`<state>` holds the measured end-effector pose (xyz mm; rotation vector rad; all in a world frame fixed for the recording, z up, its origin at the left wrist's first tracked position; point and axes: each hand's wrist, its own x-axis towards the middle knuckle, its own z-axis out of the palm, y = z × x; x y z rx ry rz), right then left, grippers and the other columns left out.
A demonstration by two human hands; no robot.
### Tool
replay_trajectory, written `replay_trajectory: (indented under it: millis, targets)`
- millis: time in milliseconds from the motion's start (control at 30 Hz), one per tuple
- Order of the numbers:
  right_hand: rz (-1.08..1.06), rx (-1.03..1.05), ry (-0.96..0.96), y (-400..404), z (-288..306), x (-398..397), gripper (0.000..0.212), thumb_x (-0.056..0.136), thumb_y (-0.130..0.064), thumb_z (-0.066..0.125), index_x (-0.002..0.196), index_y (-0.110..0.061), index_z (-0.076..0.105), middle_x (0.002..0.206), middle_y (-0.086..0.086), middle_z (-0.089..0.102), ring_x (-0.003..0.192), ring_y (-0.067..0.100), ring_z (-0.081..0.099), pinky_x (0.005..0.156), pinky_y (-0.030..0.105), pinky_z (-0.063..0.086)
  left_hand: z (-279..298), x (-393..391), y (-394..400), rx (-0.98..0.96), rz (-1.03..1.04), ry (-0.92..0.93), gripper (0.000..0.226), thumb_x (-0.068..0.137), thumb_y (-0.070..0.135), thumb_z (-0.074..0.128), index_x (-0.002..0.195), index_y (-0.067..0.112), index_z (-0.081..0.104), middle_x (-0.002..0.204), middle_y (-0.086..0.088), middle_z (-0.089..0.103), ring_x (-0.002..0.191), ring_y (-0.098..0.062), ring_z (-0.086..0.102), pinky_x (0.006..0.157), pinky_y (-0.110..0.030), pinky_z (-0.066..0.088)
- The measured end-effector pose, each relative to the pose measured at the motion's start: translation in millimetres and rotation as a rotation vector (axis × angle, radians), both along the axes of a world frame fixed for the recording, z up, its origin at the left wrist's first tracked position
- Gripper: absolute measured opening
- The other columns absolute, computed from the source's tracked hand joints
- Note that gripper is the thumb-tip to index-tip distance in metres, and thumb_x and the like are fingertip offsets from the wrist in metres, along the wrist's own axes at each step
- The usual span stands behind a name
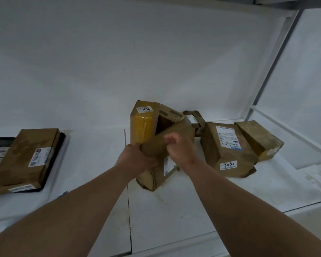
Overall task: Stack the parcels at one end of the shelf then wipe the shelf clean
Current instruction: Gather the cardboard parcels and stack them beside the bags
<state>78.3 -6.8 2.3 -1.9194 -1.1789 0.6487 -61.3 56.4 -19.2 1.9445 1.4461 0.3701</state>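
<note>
Brown cardboard parcels on the white shelf (174,210): tall "3013" box (144,125) upright at centre, tilted box (167,145) leaning against it, "3003" parcel (228,147) at 3 o'clock, flat parcel (24,158) at 9 o'clock.

There is a single view — a wide-angle camera worn on the person's head, looking forward and down along both bare forearms onto the white shelf board (174,210). It sits close: the arms enter from the bottom edge and fill the lower half of the view. The plain white back wall (119,52) takes up the upper half, and a white metal shelf upright (272,64) slants at the right — the lens bends straight edges.
</note>
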Motion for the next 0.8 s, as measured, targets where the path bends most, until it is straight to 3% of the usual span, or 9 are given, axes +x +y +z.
replay_trajectory:
  millis: [133, 267, 367, 433, 567, 667, 800]
  targets:
    - [-0.22, 0.106, -0.024, -3, -3, 11, 0.04, 0.09, -0.011, 0.047, 0.126, -0.022, 0.058, 0.121, 0.004, 0.058, 0.102, 0.022, 0.06, 0.083, 0.039, 0.057, -3, -37, 6, -0.385, 0.195, -0.477, 0.044, 0.078, 0.033, 0.076, 0.115, 0.012, 0.063, 0.105, -0.012, 0.065, 0.095, -0.023, 0.064, 0.083, -0.042, 0.059]
    - [-0.371, 0.094, 0.065, -1, -4, 4, 0.043, 0.088, -0.023, 0.055, 0.131, -0.022, 0.05, 0.115, 0.001, 0.048, 0.108, 0.024, 0.053, 0.089, 0.041, 0.05, -2, -73, 2, -0.651, 0.243, -0.822, 0.036, 0.084, 0.021, 0.071, 0.113, 0.001, 0.065, 0.103, -0.014, 0.063, 0.097, -0.028, 0.063, 0.081, -0.044, 0.059]
    - [-0.32, 0.176, 0.335, 8, -10, -12, 0.069, 0.075, -0.042, 0.066, 0.135, -0.022, 0.038, 0.127, 0.006, 0.055, 0.112, 0.026, 0.058, 0.093, 0.048, 0.053, 0, -93, -4, -0.723, 0.247, -0.91, 0.029, 0.083, 0.017, 0.07, 0.107, 0.001, 0.066, 0.102, -0.014, 0.059, 0.094, -0.028, 0.063, 0.076, -0.043, 0.061]
    - [-0.304, 0.236, 0.471, 14, -11, -23, 0.08, 0.07, -0.047, 0.072, 0.137, -0.021, 0.036, 0.127, 0.007, 0.056, 0.112, 0.026, 0.06, 0.091, 0.046, 0.054, 2, -108, -7, -0.73, 0.26, -0.937, 0.023, 0.082, 0.015, 0.07, 0.101, 0.002, 0.066, 0.102, -0.014, 0.059, 0.093, -0.029, 0.062, 0.077, -0.044, 0.06]
    - [-0.28, 0.253, 0.65, 21, -7, -38, 0.076, 0.084, -0.04, 0.07, 0.145, -0.026, 0.026, 0.13, 0.002, 0.055, 0.115, 0.026, 0.059, 0.087, 0.04, 0.05, 4, -137, -6, -0.767, 0.286, -1.047, 0.027, 0.074, 0.015, 0.07, 0.096, 0.003, 0.062, 0.1, -0.016, 0.059, 0.091, -0.032, 0.061, 0.078, -0.048, 0.059]
    - [-0.181, 0.177, 0.722, 22, -4, -48, 0.055, 0.081, -0.052, 0.069, 0.126, -0.032, 0.045, 0.116, -0.004, 0.064, 0.106, 0.024, 0.064, 0.091, 0.042, 0.052, 4, -157, -2, -0.801, 0.248, -1.113, 0.038, 0.067, 0.014, 0.077, 0.101, 0.003, 0.061, 0.104, -0.017, 0.059, 0.093, -0.035, 0.062, 0.075, -0.047, 0.06]
    - [-0.001, 0.092, 0.806, 22, 0, -63, 0.054, 0.079, -0.06, 0.067, 0.123, -0.03, 0.059, 0.114, 0.002, 0.069, 0.103, 0.025, 0.067, 0.087, 0.043, 0.056, 3, -174, 1, -0.833, 0.215, -1.165, 0.068, 0.054, 0.014, 0.08, 0.118, 0.004, 0.057, 0.116, -0.019, 0.058, 0.103, -0.037, 0.06, 0.08, -0.049, 0.057]
